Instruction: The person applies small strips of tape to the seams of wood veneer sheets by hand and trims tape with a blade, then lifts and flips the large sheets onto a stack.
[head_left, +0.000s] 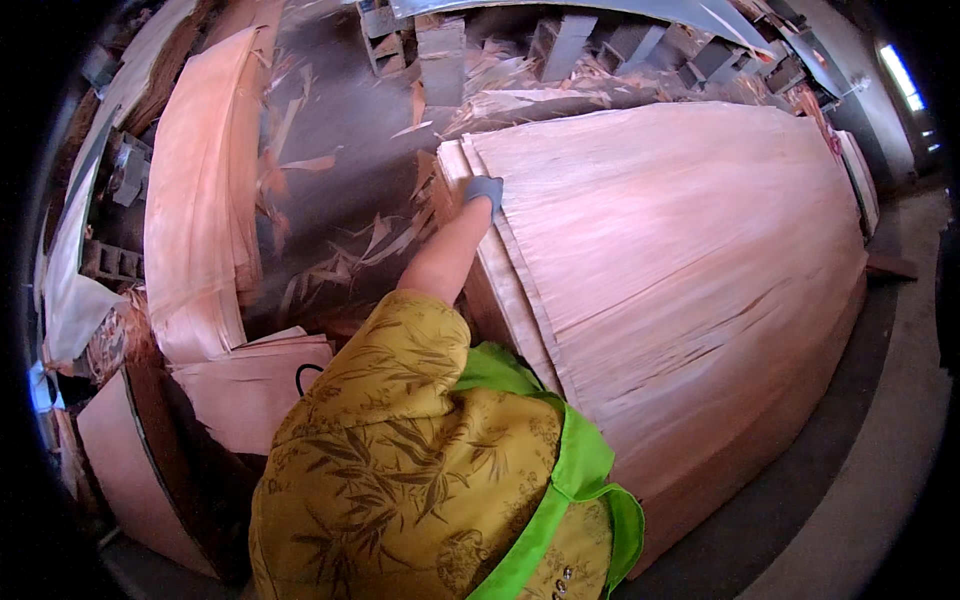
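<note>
My left hand [485,190], in a grey glove, reaches out to the far left corner of a large stack of thin wood veneer sheets [680,260]. Its fingers are closed at the edge of the top veneer sheet, where the layers sit slightly stepped. The fingertips are partly hidden. Pale and pinkish, the stack fans out widely to the right, with long ripples and dark splits in its surface. My forearm crosses over the stack's left side. My right hand is out of view.
Left stands another tall veneer stack [195,200], with shorter sheets [255,380] below it. Torn veneer scraps [365,240] litter the floor between the stacks. Concrete blocks [440,60] support a sheet-like surface [590,8] at the back. A green apron strap [540,510] hangs over my patterned shirt.
</note>
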